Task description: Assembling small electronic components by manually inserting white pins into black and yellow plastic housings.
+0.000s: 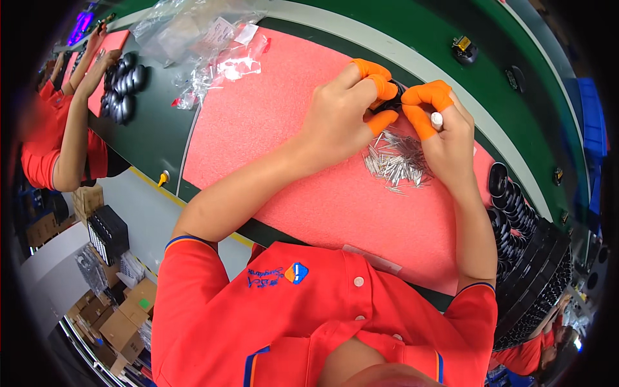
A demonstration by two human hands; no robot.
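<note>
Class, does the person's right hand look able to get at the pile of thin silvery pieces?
Probably yes: the pile lies largely uncovered on the pink mat, beside the right hand, though a white-ended item in its grip might hinder it.

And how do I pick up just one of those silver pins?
Probably pinch a silver pin around its middle, from the person's side, at the pile's near edge: a few thin ones lie loose there on the pink mat, while most others overlap.

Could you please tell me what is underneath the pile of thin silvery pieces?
The pink mat, visible around the pile. Its surface beneath the dense middle is covered, so anything else there cannot be seen.
</note>
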